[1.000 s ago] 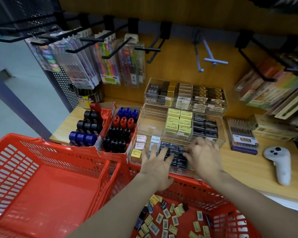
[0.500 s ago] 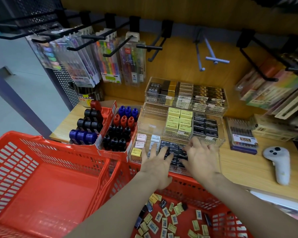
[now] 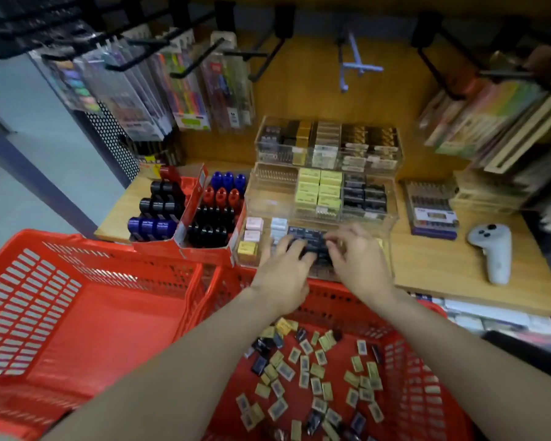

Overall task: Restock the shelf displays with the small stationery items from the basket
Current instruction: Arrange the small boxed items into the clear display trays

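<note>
1. Our basket [image 3: 427, 361], at 6 o'clock, still holds many loose packets [image 3: 303, 367]; we judge most restocking remains.
2. The clear tray [image 3: 385, 249], at 12 o'clock of it, is partly filled.
3. Our left hand [image 3: 287, 265] rests flat on its dark packets [image 3: 312, 240]; our right hand [image 3: 358, 259] curls, grip unclear.
</note>
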